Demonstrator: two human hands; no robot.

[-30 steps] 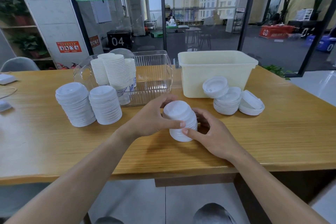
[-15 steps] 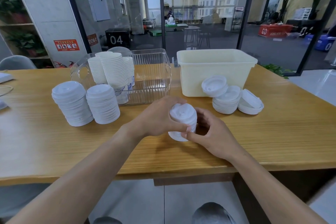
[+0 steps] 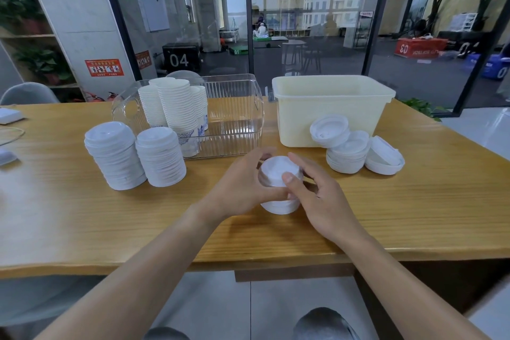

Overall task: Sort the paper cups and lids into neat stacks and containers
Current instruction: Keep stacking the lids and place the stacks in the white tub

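Note:
A short stack of white lids [image 3: 277,174] stands on the wooden table [image 3: 414,210] in front of me. My left hand [image 3: 242,188] wraps its left side and my right hand [image 3: 317,196] grips its right side, thumb on the top lid. Two taller neat lid stacks [image 3: 114,156] [image 3: 161,157] stand at the left. A loose pile of lids [image 3: 347,152] leans against the cream bin [image 3: 331,107]. Stacked paper cups [image 3: 174,110] stand in the clear container [image 3: 234,119].
The table's front edge runs just below my wrists. A white object [image 3: 9,116] and a cable lie at the far left. A glass wall stands behind the table, with grey chairs [image 3: 27,94] beyond the far edge.
Both hands have closed more tightly around the lid stack and squared it up; my right thumb now sits on the top lid. The stack has stayed in nearly the same spot.

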